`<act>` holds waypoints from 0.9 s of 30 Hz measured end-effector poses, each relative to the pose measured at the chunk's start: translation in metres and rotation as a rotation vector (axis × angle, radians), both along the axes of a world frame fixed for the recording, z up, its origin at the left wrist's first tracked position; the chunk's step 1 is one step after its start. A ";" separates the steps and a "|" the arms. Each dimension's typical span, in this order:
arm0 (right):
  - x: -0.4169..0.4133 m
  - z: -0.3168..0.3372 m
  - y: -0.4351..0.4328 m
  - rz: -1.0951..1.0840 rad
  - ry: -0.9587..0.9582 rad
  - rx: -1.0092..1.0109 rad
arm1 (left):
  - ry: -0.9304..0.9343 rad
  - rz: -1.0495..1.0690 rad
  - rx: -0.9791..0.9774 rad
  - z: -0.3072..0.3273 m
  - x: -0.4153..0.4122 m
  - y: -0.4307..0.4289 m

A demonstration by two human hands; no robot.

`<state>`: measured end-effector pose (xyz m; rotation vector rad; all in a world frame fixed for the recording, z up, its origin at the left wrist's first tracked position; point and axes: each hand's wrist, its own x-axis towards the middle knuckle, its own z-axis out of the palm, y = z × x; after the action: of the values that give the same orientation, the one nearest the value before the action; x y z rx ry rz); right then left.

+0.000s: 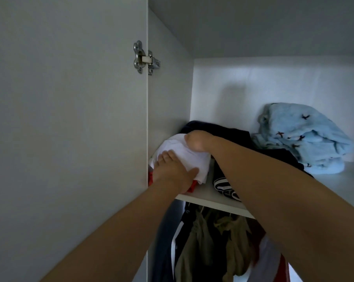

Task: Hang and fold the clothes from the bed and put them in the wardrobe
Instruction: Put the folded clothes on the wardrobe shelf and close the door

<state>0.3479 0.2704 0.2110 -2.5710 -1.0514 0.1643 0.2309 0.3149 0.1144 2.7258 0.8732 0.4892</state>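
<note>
A folded white garment (189,159) is sitting on a red garment (151,178) at the left end of the wardrobe shelf (204,195). The left hand (172,169) is pressing flat on it, fingers straight. The right hand (195,142) is bending over its top with the fingers hidden, so I cannot tell its grip. No writing is showing on it.

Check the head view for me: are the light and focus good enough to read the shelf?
Head view: dim overall, brightest on the back wall, where a soft shadow falls; the white garment, blanket and shelf edge read clearly; the hanging clothes below are dark and murky; the forearms loom large from the wide lens; no glare.
</note>
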 end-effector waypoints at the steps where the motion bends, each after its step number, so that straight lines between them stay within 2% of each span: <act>1: -0.006 0.002 -0.009 0.015 -0.047 0.013 | 0.001 0.003 -0.005 0.003 -0.005 -0.005; 7: -0.063 0.001 -0.080 0.064 -0.243 -0.046 | -0.115 -0.053 -0.007 0.012 -0.054 -0.040; 13: -0.131 -0.017 -0.167 0.223 -0.336 0.085 | -0.334 -0.105 0.034 -0.004 -0.154 -0.095; 16: -0.173 -0.036 -0.199 0.290 -0.326 0.212 | -0.418 -0.068 0.032 -0.022 -0.211 -0.133; 19: -0.215 -0.056 -0.221 0.359 -0.316 0.257 | -0.446 -0.016 0.035 -0.034 -0.246 -0.162; 22: -0.245 -0.078 -0.232 0.397 -0.259 0.321 | -0.446 0.067 0.128 -0.048 -0.278 -0.179; 27: -0.282 -0.100 -0.221 0.462 -0.098 0.280 | -0.445 0.232 0.243 -0.054 -0.329 -0.174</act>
<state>0.0654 0.0497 0.1110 -2.0741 -1.5717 0.0030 -0.0977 0.1407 0.0600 2.5589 1.0597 1.2643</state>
